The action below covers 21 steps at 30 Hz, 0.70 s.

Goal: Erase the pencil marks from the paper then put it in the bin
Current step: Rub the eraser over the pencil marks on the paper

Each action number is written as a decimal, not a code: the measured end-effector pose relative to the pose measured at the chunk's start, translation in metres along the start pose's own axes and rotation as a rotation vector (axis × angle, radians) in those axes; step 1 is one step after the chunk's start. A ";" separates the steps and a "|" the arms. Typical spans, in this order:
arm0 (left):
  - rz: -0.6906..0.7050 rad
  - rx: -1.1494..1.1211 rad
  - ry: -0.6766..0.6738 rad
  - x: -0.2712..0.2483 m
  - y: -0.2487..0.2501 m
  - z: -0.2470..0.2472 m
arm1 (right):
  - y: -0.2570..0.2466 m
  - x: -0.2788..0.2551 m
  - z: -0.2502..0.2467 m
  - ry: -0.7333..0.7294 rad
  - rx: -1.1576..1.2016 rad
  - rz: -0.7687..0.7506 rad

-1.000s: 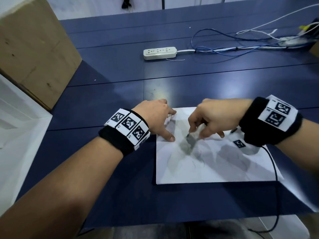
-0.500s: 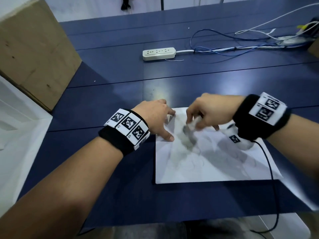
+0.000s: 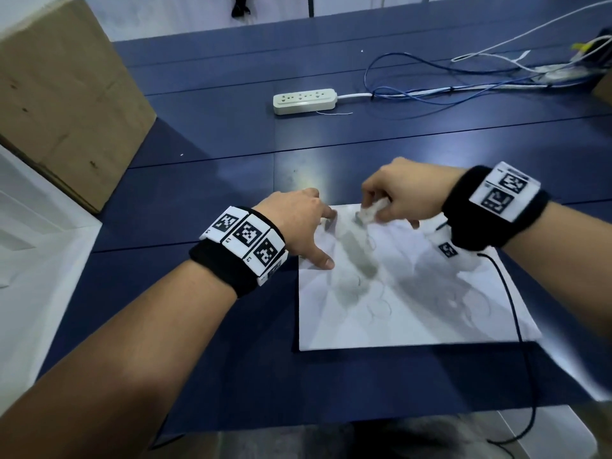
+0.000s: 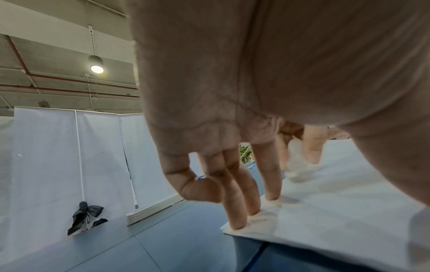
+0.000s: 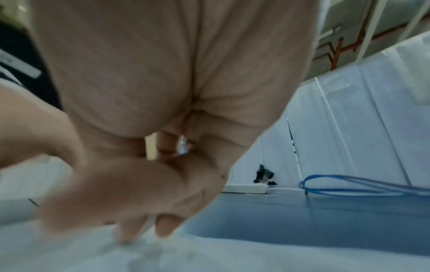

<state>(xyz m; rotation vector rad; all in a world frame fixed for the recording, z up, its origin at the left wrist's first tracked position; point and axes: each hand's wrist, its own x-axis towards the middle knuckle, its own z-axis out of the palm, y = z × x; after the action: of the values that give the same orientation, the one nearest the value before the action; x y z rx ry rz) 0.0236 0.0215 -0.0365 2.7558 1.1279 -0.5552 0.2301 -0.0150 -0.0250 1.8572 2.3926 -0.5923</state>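
Observation:
A white sheet of paper (image 3: 414,313) with faint pencil loops lies on the dark blue table (image 3: 212,200). My left hand (image 3: 299,226) presses straight fingertips (image 4: 237,223) on the paper's far left corner (image 4: 302,226), thumb spread onto its left edge. My right hand (image 3: 394,197) pinches a small white eraser (image 3: 371,212) and holds it down on the paper near its far edge. In the left wrist view the eraser (image 4: 296,171) shows beyond my fingers. The right wrist view is blurred; my curled right fingers (image 5: 149,226) touch the paper (image 5: 209,257).
A cardboard box (image 3: 63,107) stands at the far left, with a white container (image 3: 36,260) in front of it. A white power strip (image 3: 304,101) and blue and white cables (image 3: 447,77) lie at the back. A black wrist cable (image 3: 516,326) trails over the paper's right side.
My right hand has slid the eraser away from me, from the paper's middle toward its far edge. The left hand has stayed pressed on the corner.

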 end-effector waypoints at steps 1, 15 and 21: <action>-0.002 0.004 -0.003 0.000 0.000 0.000 | 0.002 0.004 -0.001 0.054 -0.012 0.016; -0.008 0.038 -0.034 0.001 0.002 -0.003 | 0.005 0.014 -0.006 0.062 0.037 0.023; -0.001 0.032 -0.045 0.001 0.002 -0.004 | -0.017 -0.028 0.006 -0.281 0.097 -0.115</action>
<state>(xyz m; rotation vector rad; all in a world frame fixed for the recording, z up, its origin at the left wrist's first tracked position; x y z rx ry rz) 0.0264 0.0218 -0.0327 2.7553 1.1206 -0.6378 0.2209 -0.0463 -0.0182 1.5529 2.3313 -0.9259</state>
